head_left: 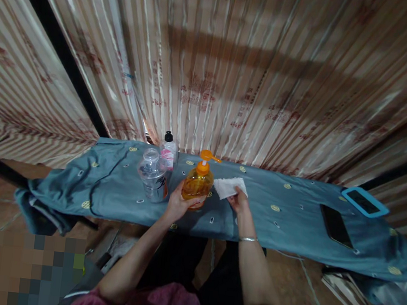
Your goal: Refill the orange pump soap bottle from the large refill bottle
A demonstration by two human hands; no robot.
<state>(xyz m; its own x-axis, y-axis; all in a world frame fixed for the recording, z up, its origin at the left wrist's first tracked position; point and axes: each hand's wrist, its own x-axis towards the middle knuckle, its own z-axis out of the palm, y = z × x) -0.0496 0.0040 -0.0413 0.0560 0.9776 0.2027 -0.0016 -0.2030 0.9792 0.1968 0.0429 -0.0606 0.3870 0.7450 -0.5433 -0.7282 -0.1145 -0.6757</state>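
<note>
My left hand [178, 203] grips the lower part of an orange pump bottle [198, 181] that stands upright on the blue cloth-covered bench [112, 191]. My right hand [239, 201] pinches the near edge of a white tissue [229, 186] lying on the cloth just right of the bottle. A silver bangle [247, 239] sits on my right wrist.
A clear plastic jar [153, 176] and a small white bottle with a black cap [169, 151] stand left of the pump bottle. A black phone [337, 226] and a blue-cased device [364, 201] lie at the right end. Striped curtains [234, 68] hang behind.
</note>
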